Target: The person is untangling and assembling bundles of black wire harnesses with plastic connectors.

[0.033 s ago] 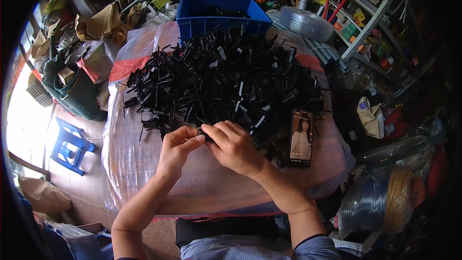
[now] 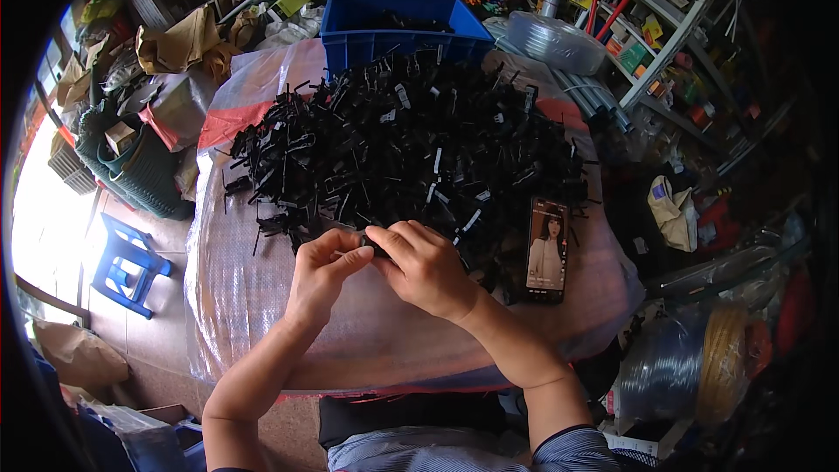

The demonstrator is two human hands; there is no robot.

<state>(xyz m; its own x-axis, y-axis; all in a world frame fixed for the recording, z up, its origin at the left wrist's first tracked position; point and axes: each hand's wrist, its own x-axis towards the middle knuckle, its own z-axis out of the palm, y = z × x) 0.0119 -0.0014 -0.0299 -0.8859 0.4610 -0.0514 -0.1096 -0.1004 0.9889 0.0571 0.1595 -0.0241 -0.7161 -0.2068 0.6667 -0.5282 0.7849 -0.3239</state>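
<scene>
My left hand and my right hand meet at the near edge of a heap of small black parts. Between their fingertips is a small black part, mostly hidden by the fingers, so its exact kind does not show. The left thumb and forefinger pinch it from one side; the right thumb and fingers close on it from the other. Thin black prongs and a few pale strips stick out of the heap, which spreads over a pinkish woven sheet.
Behind the heap stands a blue plastic crate with black parts inside. A phone with a lit screen leans at the heap's right edge. A blue stool is on the floor at left. Clear coiled tubing and cluttered shelves lie at right.
</scene>
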